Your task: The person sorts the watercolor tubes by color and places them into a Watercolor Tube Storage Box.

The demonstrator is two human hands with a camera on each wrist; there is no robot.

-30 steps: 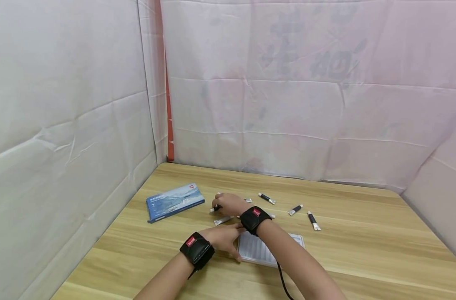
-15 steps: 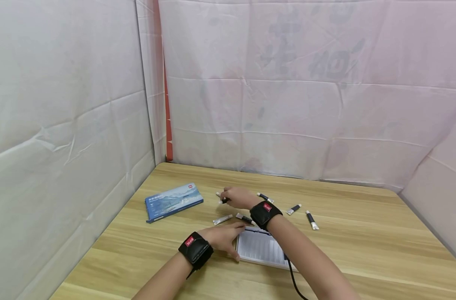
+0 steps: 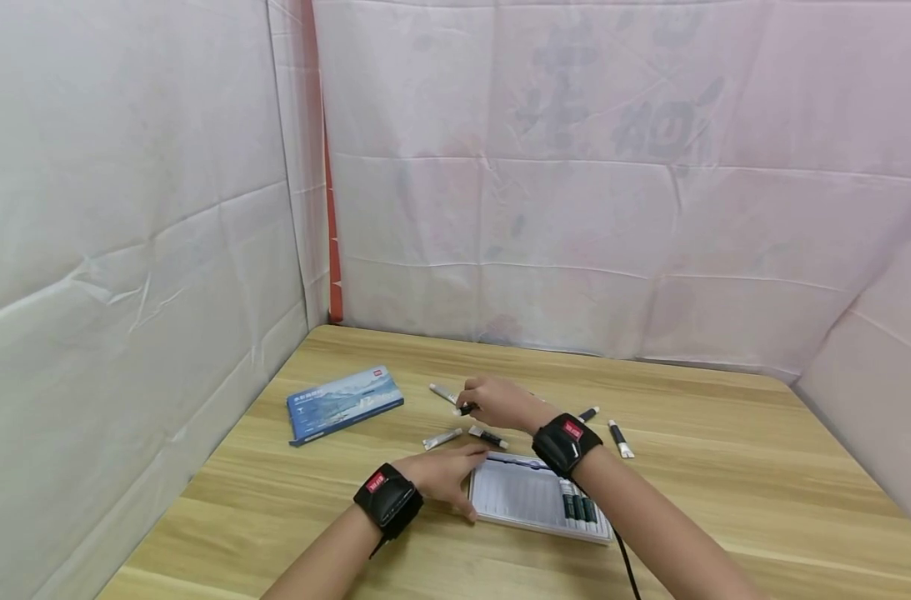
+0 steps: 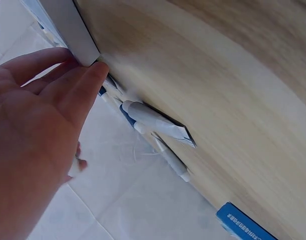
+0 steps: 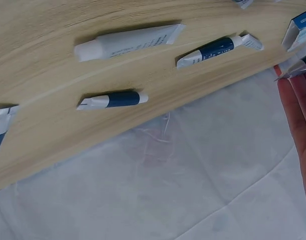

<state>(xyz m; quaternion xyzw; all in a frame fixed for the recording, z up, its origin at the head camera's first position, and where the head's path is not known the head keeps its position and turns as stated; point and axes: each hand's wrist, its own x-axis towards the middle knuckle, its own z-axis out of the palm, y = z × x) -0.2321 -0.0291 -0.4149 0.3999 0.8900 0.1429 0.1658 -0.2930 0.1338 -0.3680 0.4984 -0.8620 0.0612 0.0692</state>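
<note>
My left hand (image 3: 442, 479) rests at the left end of the white plastic tray (image 3: 515, 500), thumb at the front corner and fingers at the back one. Its fingers lie nearly straight along the tray's edge in the left wrist view. Behind the tray, my right hand (image 3: 500, 402) pinches a dark-labelled paint tube (image 3: 467, 409), whose crimped silver end shows in the right wrist view. Dark-labelled paint tubes (image 3: 578, 508) lie side by side in the tray's right part, partly covered by my right forearm. A thin dark strip lies along the tray's back groove.
Loose on the wooden table (image 3: 365, 517) lie a white tube (image 3: 442, 439), a dark one (image 3: 488, 437), a pale one (image 3: 443, 393) and others towards the right (image 3: 620, 437). A blue paint box (image 3: 346, 404) lies at the left. White sheeting (image 3: 575, 208) hangs around the table.
My right hand has moved rightward with the paint tube, and its forearm has shifted right, uncovering paint tubes in the tray. My left hand stays at the tray.
</note>
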